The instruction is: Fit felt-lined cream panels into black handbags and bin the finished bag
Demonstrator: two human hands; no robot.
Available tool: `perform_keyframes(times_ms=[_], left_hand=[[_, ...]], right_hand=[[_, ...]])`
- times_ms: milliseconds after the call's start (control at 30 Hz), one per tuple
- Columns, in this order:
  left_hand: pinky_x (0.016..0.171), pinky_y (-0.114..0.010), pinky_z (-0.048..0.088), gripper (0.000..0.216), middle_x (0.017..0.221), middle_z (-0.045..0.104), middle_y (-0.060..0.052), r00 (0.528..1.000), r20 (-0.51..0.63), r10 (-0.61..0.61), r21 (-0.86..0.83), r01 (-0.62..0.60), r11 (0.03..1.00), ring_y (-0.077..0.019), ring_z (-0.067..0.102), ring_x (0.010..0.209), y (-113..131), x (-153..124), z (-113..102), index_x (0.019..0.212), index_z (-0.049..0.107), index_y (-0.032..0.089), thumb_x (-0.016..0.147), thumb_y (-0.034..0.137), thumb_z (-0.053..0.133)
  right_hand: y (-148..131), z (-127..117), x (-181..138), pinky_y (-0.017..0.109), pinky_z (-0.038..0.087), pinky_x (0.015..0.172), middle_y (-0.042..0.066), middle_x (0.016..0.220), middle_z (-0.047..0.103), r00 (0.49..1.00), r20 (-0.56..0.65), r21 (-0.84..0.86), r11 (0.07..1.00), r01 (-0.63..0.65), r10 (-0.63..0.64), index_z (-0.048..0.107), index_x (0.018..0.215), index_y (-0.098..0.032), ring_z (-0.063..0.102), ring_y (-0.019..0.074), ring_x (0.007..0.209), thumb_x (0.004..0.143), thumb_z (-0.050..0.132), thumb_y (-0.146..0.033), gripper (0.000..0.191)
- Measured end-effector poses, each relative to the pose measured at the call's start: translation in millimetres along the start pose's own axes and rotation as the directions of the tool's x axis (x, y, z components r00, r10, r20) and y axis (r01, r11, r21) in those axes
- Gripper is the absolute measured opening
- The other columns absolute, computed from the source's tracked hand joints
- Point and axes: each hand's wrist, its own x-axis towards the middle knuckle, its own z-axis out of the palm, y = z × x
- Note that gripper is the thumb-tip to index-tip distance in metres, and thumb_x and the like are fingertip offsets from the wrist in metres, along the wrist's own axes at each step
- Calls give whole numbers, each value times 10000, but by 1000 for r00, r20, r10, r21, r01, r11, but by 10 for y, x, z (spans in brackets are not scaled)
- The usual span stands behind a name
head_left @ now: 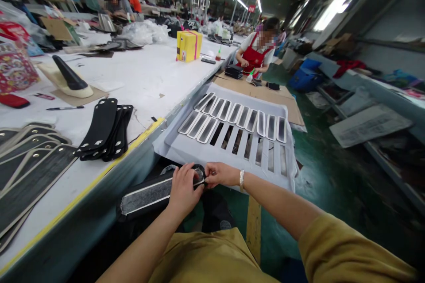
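My left hand [182,188] is closed over a long black strip with a grey face [146,194], held level above my lap. At the strip's right end my right hand [221,174] pinches its edge with thumb and fingers. Just beyond my hands lies a slotted grey rack [186,146] with several narrow strips [232,115] laid in two rows across it. A stack of black strap pieces [106,130] sits on the white worktable [142,75] to my left.
Large dark cut pieces [29,172] cover the table's near left. A black shoe form [68,77], a yellow box [188,45] and plastic bags stand farther back. A person in a red apron [255,55] works at the table's far end. Shelving runs along the right.
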Motion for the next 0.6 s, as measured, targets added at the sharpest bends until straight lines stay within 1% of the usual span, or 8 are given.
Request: perform_keyframes(times_ms=[100,200,300,367,400,500,533,600], left_hand=[[1072,-518,234,122,1271,537,-115,1000,5,-1,4,1,1000,-271,427,1235,5,6,13,797,503,209,717,218,595],[1076,-516,230,133,1267,541,-108,1000,8,-9,7,9,1000,-269,432,1232,11,19,31,791,507,212,703,224,606],[1080,-510,231,122,1263,545,-101,1000,2,-18,12,18,1000,-266,441,1229,35,38,43,777,509,214,707,242,604],[1081,-508,233,107,1266,544,-102,999,-4,-34,26,34,999,-267,437,1235,60,50,43,767,511,214,715,252,597],[1079,-508,236,98,1266,544,-103,999,-3,-44,36,44,998,-267,434,1238,74,56,40,760,513,214,720,255,592],[1067,-514,254,78,1271,543,-102,997,22,-69,75,68,995,-271,430,1241,105,68,25,740,521,214,729,261,582],[1064,-518,259,73,1274,541,-103,997,33,-73,89,70,994,-274,430,1240,111,71,20,734,525,215,730,263,579],[1059,-530,263,64,1278,539,-106,996,47,-73,109,68,992,-279,431,1238,115,75,16,727,533,215,731,265,573]], right_hand=[[-106,-3,47,258,557,579,-50,546,611,998,-7,-180,982,-61,60,448,732,-175,657,130,582,702,634,-139,191],[-251,6,101,268,555,539,-45,507,610,991,-1,-354,926,-129,137,457,683,-175,649,145,543,659,591,-70,172],[-388,39,162,267,549,509,-40,455,593,967,6,-424,877,-227,254,462,632,-172,643,159,516,621,582,-37,181],[-450,66,187,270,548,491,-30,417,576,950,1,-413,865,-285,314,457,595,-169,641,173,503,610,591,-24,199],[-465,77,189,273,549,489,-27,403,567,946,-5,-398,867,-299,324,455,587,-168,641,177,500,611,595,-17,207],[-427,78,130,271,567,538,-42,416,567,953,-24,-328,898,-294,303,454,645,-168,660,165,534,670,587,-24,198],[-380,67,93,268,573,569,-49,444,577,958,-18,-257,925,-281,286,452,685,-170,668,153,557,708,581,-44,182],[-238,39,10,266,577,626,-50,525,608,973,19,-12,973,-229,229,448,760,-172,678,131,600,769,584,-109,151]])
